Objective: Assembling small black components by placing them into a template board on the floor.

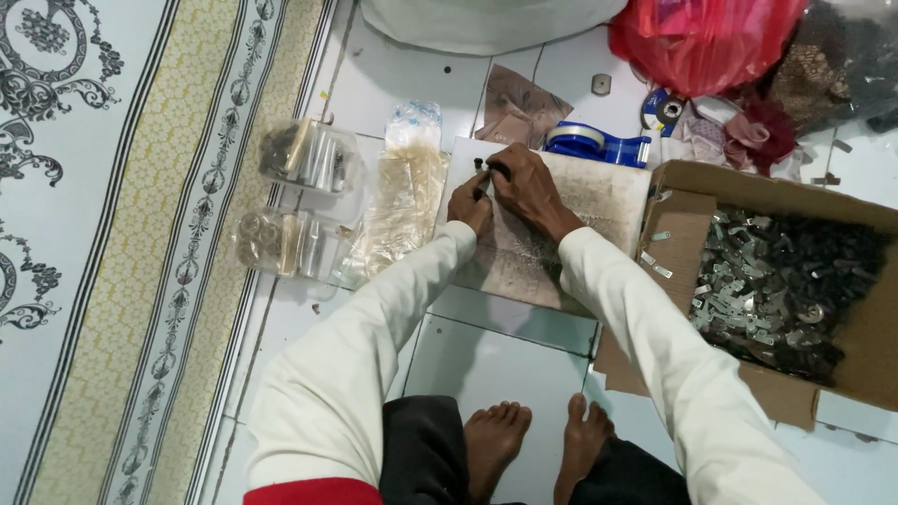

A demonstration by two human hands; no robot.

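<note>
Head view shows the left hand and right hand together, fingers closed around one small dark part over a worn board.

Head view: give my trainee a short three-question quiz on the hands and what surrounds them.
1. True or false: both hands meet over the stained white board.
2. Which lies to the person's right? A) open brown cardboard box of small grey and black metal parts B) clear plastic bags of parts
3. What blue thing lies just beyond the board?

Key:
1. True; left hand and right hand pinch a small dark part together.
2. A
3. Blue tape dispenser
</note>
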